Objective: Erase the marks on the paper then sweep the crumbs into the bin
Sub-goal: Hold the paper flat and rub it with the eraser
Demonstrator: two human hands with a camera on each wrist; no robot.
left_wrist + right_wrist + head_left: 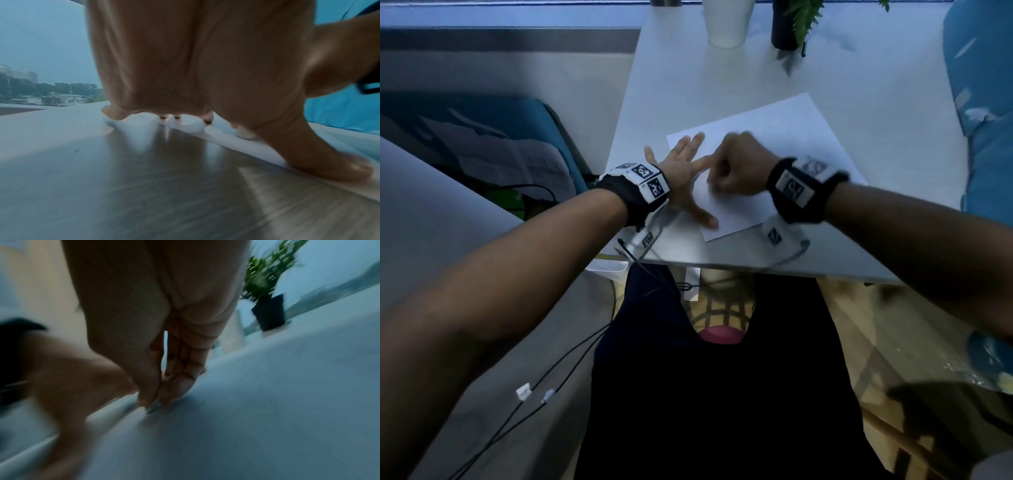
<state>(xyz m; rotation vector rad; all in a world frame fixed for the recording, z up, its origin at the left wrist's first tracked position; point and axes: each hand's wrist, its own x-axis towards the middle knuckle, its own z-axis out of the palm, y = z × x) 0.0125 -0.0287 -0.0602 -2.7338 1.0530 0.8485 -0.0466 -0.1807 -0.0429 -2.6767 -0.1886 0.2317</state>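
Over on the left, our left hand (681, 168) lies flat, fingers spread, pinning the near left corner of the paper (784, 137) to the table (876, 113). Moving right, our right hand (736, 168) is bunched tight on the sheet, fingertips (152, 395) pinched around something small, an eraser by our guess, too blurred to tell. Best now: short strokes away from the pinning hand, light pressure, so the sheet doesn't crease. No bin in sight yet.

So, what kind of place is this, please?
Probably an office or study corner by a window: a white table with a sheet of paper, potted plant near the glass, and blue chairs beside it.
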